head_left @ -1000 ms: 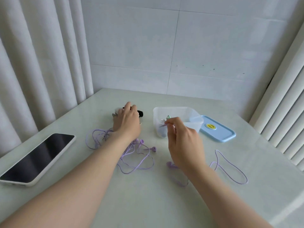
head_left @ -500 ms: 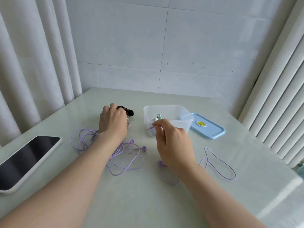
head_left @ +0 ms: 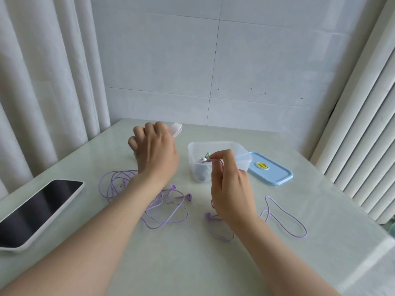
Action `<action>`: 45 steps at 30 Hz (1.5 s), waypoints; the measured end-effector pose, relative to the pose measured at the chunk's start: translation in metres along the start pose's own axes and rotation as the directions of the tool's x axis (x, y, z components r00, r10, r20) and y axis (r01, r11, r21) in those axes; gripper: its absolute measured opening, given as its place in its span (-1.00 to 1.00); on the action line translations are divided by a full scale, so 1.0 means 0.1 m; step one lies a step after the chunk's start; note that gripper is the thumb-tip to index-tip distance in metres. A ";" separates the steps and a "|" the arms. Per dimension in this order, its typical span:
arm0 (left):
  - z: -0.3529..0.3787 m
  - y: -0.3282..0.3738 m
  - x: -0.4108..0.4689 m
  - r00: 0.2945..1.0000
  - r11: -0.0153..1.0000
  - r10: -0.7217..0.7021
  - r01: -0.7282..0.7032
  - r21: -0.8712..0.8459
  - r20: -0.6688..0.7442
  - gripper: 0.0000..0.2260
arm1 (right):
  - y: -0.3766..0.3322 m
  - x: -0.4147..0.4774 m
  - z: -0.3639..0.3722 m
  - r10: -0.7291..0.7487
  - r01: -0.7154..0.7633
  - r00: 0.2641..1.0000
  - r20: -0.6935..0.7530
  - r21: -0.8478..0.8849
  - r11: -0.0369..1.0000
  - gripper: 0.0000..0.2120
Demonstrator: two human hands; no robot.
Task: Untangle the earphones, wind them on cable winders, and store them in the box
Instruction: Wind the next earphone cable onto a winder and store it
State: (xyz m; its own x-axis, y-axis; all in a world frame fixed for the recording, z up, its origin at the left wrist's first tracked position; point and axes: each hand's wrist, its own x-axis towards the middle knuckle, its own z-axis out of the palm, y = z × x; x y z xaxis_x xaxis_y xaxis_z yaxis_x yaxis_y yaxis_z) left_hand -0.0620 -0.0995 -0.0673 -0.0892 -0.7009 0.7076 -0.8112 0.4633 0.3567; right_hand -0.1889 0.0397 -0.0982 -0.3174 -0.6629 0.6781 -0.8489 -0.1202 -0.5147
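Here, the left hand (head_left: 155, 152) curls round a blurred pale winder (head_left: 177, 129) above the table, while the right hand (head_left: 232, 195) pinches a purple earphone plug (head_left: 205, 160) over the clear box (head_left: 218, 142), with the tangled earphones (head_left: 189, 197) lying between the arms.

bright, soft daylight, faint shadows, mild glare on the table (head_left: 320, 242), wide-angle bending at the edges.

Loose tangle of purple earphones (head_left: 164, 201) left of centre; second purple cable (head_left: 286, 218) looped to the right, its end pinched by the right hand (head_left: 230, 189) over the open clear box (head_left: 215, 145). Just beside, flat, the blue lid (head_left: 275, 174). Gripped in the left hand (head_left: 154, 150), a pale pink winder (head_left: 177, 129).
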 end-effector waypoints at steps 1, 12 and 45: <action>-0.05 0.03 0.00 1.000 0.994 -0.015 0.016 -0.108 0.008 -0.92 | -0.02 0.00 -0.02 -0.027 0.027 0.999 -0.039 0.001 1.000 -0.85; -0.63 0.36 -0.51 0.871 0.514 0.100 0.369 -0.774 0.482 -0.82 | -0.40 -0.05 -0.26 -0.127 0.189 0.910 -0.394 0.125 0.974 -0.82; -0.54 0.40 -0.65 0.817 0.333 0.089 0.515 -0.790 0.570 -0.88 | -0.23 -0.02 -0.45 0.306 -0.321 0.944 0.122 0.549 0.772 -0.95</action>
State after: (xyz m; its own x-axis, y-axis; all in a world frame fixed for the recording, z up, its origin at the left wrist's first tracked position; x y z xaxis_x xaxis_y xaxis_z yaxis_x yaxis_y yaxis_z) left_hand -0.0574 -0.0065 -0.0657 -0.4745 -0.8403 0.2624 0.1405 0.2220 0.9649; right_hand -0.1881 0.0766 -0.0641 -0.5077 -0.7530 0.4186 -0.3213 -0.2854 -0.9030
